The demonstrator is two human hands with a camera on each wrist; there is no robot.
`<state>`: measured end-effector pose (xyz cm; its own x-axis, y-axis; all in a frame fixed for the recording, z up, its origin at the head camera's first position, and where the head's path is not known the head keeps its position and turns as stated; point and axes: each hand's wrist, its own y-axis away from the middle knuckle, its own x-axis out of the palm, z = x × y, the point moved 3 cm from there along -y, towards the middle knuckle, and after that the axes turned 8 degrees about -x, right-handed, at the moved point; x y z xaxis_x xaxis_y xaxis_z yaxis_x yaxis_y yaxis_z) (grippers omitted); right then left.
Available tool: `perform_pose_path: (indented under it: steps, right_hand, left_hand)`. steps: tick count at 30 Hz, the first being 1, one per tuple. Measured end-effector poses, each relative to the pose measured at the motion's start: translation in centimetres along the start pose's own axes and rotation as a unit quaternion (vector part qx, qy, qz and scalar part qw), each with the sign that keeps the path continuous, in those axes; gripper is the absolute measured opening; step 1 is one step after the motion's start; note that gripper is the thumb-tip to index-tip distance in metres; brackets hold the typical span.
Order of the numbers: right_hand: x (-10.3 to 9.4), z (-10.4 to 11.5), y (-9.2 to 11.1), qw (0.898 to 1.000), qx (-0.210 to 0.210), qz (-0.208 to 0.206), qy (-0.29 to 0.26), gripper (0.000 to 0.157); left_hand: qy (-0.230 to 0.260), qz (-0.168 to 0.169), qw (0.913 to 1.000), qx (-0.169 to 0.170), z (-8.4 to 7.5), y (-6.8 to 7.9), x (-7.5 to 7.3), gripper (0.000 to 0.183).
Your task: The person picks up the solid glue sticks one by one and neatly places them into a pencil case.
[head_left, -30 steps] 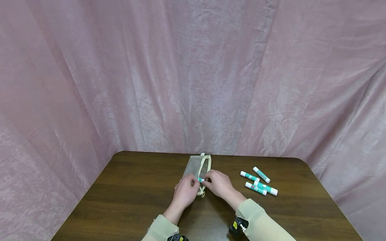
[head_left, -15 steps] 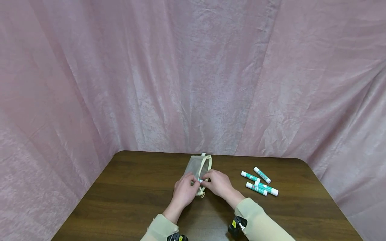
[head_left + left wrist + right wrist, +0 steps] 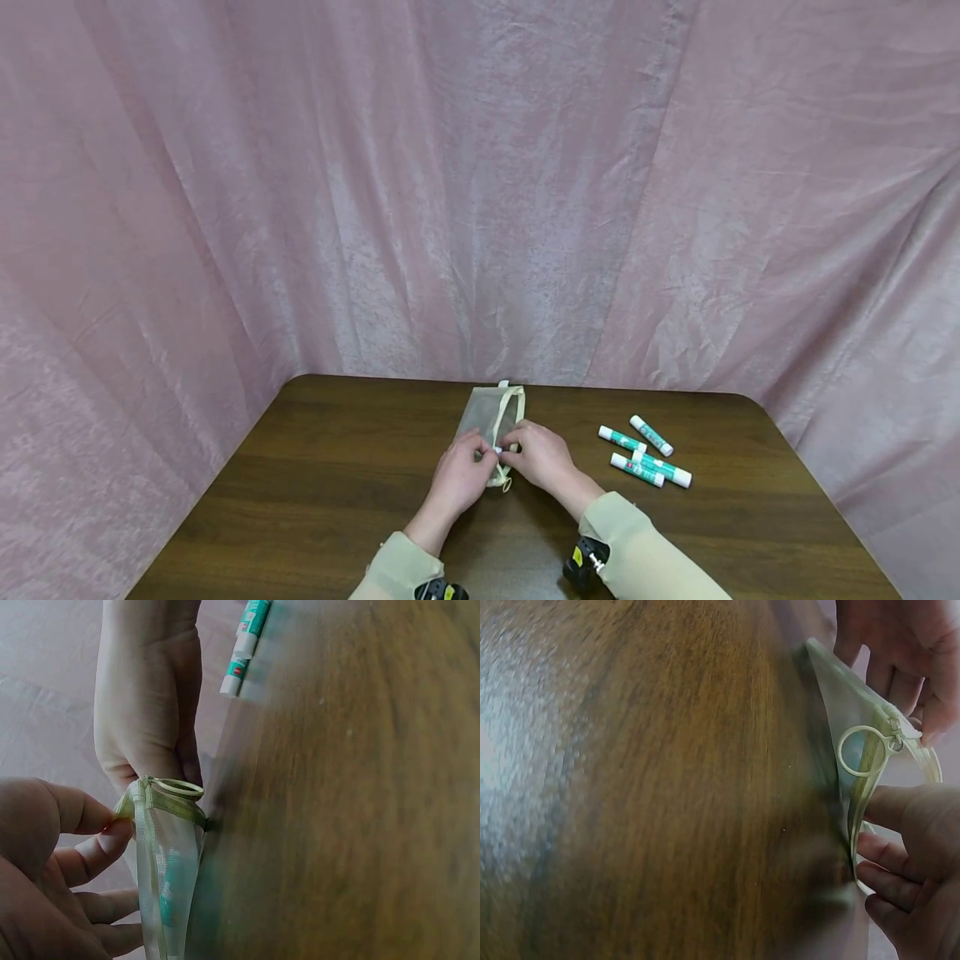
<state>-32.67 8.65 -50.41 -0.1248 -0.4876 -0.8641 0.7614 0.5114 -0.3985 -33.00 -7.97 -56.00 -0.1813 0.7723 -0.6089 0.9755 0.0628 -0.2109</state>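
Note:
A see-through mesh zipper pouch (image 3: 480, 410) with cream edging lies on the table, its mouth toward the right. My left hand (image 3: 462, 475) pinches the pouch's near rim between thumb and forefinger, as the left wrist view shows at the zipper edge. At the mouth my right hand (image 3: 546, 457) holds the white end of a glue stick (image 3: 498, 450) between thumb and forefinger. Through the mesh, teal colour of a glue stick (image 3: 169, 889) shows inside the pouch. The right fingertips are partly hidden by the pouch's edge in both wrist views. A zipper ring (image 3: 862, 751) hangs at the near corner.
Several teal-and-white glue sticks (image 3: 651, 435) lie in a loose cluster right of the right hand, some crossing. The brown wooden table (image 3: 337, 467) reaches back to a pink curtain (image 3: 465, 208). A small black camera sits on each wrist.
The glue stick between my hands has slid left into the pouch, so its teal part no longer shows between the fingers, only white. Both hands have otherwise barely moved.

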Motion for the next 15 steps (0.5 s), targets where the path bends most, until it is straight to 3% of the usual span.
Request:
perform_pose_path:
  steps: [10,15]
  right_hand:
    - [-0.14,-0.32,0.05,1.0,0.011,0.019,-0.021,0.01]
    - [-0.65,-0.56,0.44,0.999,0.031,0.021,-0.038,0.018]
  left_hand:
    - [0.0,0.0,0.9999,0.015,-0.55,0.35,-0.28,0.018]
    - [0.004,0.005,1.0,0.004,-0.37,0.36,-0.15,0.018]
